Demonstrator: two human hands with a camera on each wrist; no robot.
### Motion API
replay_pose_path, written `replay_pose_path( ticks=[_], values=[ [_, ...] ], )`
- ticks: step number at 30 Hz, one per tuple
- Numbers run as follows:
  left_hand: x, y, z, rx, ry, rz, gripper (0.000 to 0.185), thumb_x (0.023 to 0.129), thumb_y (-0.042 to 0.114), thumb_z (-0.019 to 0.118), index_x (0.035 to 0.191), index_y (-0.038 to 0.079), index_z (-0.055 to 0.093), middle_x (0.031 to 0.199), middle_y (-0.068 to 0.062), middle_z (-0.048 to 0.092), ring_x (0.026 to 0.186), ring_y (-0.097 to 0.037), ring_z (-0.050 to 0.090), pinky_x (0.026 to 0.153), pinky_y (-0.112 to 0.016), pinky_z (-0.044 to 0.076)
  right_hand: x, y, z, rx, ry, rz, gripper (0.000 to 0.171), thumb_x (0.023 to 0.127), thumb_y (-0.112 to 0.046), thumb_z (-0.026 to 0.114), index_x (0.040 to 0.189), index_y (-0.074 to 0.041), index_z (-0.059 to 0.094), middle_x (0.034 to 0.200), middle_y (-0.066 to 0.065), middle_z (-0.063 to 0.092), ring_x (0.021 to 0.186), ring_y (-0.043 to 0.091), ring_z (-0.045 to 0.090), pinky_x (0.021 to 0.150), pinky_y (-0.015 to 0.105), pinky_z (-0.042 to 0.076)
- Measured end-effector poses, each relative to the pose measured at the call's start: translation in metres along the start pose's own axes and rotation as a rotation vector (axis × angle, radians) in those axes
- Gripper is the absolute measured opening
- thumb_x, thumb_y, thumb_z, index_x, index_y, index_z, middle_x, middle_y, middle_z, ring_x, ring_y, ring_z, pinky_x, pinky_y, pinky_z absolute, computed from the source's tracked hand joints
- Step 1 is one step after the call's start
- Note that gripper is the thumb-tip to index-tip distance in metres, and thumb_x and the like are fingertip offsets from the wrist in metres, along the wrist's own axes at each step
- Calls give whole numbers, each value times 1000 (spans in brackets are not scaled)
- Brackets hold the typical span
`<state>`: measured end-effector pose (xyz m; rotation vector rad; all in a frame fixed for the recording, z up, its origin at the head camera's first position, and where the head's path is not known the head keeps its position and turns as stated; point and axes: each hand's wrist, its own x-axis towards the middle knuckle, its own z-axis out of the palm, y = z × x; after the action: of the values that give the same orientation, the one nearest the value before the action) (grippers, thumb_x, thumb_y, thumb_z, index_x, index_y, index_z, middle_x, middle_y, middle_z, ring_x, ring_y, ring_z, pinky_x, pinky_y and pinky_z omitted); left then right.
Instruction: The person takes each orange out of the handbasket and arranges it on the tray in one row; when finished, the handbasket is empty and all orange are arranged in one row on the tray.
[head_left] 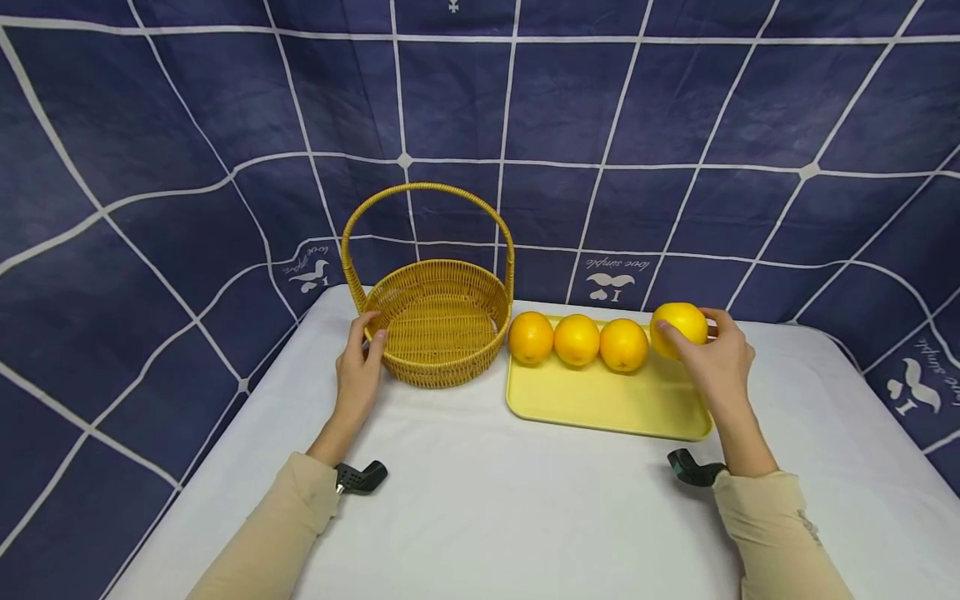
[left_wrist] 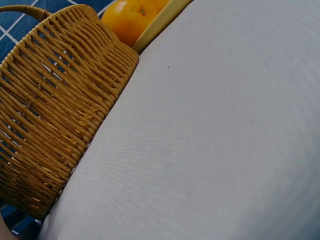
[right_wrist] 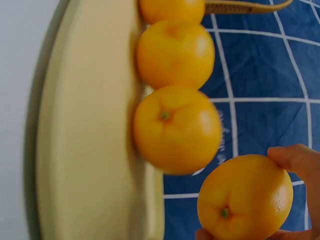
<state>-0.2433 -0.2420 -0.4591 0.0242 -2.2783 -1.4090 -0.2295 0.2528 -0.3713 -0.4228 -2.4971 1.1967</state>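
Observation:
A woven wicker basket (head_left: pixel 437 333) with a tall hoop handle stands on the white table; its wall (left_wrist: pixel 50 115) fills the left wrist view. My left hand (head_left: pixel 362 358) holds its near-left rim, thumb over the edge. A yellow tray (head_left: pixel 600 400) lies to the basket's right with three oranges (head_left: pixel 576 340) in a row along its far side. My right hand (head_left: pixel 712 354) grips a fourth orange (head_left: pixel 678 327) lifted just above the tray's far right corner. In the right wrist view that orange (right_wrist: pixel 245 197) sits between my fingertips (right_wrist: pixel 295 160), off the tray (right_wrist: pixel 85 130).
A white cloth covers the table (head_left: pixel 480 517), with bare surface in front of the basket and tray. Blue grid-pattern fabric (head_left: pixel 225 125) hangs behind and at both sides. Black wrist camera mounts (head_left: pixel 360 477) show near both sleeves.

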Motion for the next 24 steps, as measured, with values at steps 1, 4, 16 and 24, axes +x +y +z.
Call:
replay_pose_path(
  ticks=[1, 4, 16, 24],
  values=[
    [0, 0, 0, -1, -1, 1, 44, 112, 42, 47, 152, 25, 50, 164, -1, 47, 151, -30, 45, 121, -57, 41, 0, 3, 1, -8, 5, 3, 82, 94, -54, 72, 154, -3, 49, 146, 30, 56, 139, 48, 39, 105, 56, 35],
    [0, 2, -2, 4, -3, 2, 43, 112, 42, 47, 152, 26, 50, 164, -1, 47, 151, -30, 46, 121, -57, 42, 2, 12, 5, -51, 12, 4, 83, 94, -55, 72, 153, -1, 50, 145, 32, 57, 137, 51, 41, 108, 60, 34],
    [0, 2, -3, -1, -6, -9, 45, 112, 43, 46, 153, 24, 49, 165, -3, 46, 150, -31, 46, 121, -57, 41, 8, 30, 23, -196, -96, -3, 87, 102, -58, 56, 154, 9, 40, 142, 38, 55, 127, 54, 49, 109, 62, 44],
    [-2, 1, 0, -4, -5, -7, 44, 112, 44, 46, 152, 26, 50, 164, -3, 47, 151, -31, 44, 122, -56, 41, 6, 35, 20, -242, -86, -37, 87, 102, -57, 54, 150, 14, 42, 134, 40, 56, 124, 54, 48, 105, 62, 42]
  ],
)
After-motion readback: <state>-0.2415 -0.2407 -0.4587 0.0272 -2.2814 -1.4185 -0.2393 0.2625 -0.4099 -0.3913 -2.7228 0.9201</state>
